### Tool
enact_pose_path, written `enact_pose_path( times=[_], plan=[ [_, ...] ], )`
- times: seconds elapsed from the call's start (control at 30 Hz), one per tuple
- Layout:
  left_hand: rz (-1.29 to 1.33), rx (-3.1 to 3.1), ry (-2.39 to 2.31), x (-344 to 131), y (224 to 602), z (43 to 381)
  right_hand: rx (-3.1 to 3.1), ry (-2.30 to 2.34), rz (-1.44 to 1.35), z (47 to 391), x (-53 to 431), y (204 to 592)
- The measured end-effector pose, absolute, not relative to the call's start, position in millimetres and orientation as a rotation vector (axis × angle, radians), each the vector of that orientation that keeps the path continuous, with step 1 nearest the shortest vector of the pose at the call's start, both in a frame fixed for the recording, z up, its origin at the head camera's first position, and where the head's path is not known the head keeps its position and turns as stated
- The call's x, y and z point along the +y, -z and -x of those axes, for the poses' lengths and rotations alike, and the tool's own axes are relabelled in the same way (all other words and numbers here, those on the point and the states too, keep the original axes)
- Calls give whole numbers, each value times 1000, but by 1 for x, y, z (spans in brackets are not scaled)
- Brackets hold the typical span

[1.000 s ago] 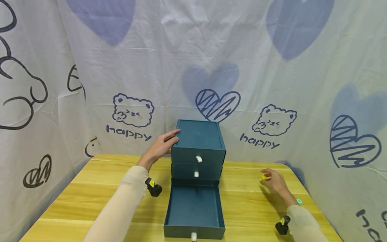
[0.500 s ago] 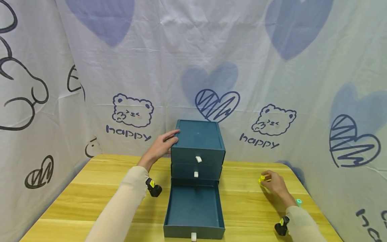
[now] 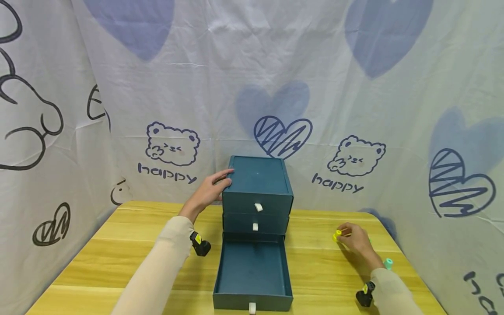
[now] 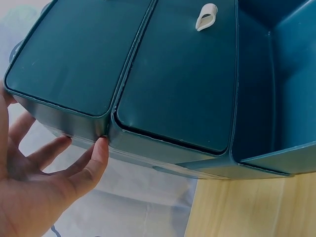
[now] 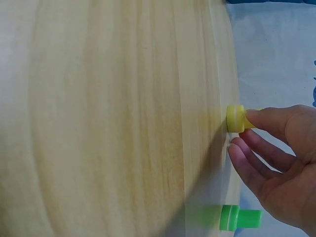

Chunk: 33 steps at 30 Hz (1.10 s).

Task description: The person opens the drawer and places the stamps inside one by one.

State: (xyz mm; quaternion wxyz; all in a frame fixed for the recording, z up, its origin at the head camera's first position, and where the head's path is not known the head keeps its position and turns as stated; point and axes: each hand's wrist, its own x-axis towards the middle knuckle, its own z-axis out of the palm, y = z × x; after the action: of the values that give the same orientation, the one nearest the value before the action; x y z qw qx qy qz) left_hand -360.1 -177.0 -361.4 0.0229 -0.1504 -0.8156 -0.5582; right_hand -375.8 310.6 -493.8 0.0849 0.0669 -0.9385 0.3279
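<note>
My right hand [image 3: 356,238] pinches a small yellow stamp-like piece [image 5: 236,118] between thumb and fingers, over the right of the table. It has a wide round base and a narrower top; in the right wrist view the base meets the wood. My left hand [image 3: 206,192] lies against the left side of a dark teal drawer cabinet [image 3: 257,175], its fingertips at the top edge in the head view. In the left wrist view its fingers [image 4: 94,163] are spread along the cabinet's side. The bottom drawer [image 3: 253,267] stands pulled out, with nothing in it.
A green piece [image 5: 240,218] of similar shape stands beside my right hand, mostly hidden behind it in the head view. A mint-green piece [image 3: 388,263] stands near my right wrist. Two upper drawers are closed, with white pull tabs [image 3: 258,207]. Printed cloth [image 3: 212,100] hangs behind the table.
My right hand has shifted slightly left, bringing the yellow piece along. A bit of the green piece now shows behind the hand. My left hand and the drawers have stayed put.
</note>
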Motion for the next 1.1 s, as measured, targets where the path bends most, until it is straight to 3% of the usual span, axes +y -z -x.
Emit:
enact_pose_path(
  times=[0.63, 1.1],
  plan=[
    [489, -2525, 1749, -177, 361, 360, -2793, -1054, -280, 370, 301, 490],
    [488, -2536, 1755, -179, 362, 361, -2712, -1060, -537, 361, 271, 468]
  ],
)
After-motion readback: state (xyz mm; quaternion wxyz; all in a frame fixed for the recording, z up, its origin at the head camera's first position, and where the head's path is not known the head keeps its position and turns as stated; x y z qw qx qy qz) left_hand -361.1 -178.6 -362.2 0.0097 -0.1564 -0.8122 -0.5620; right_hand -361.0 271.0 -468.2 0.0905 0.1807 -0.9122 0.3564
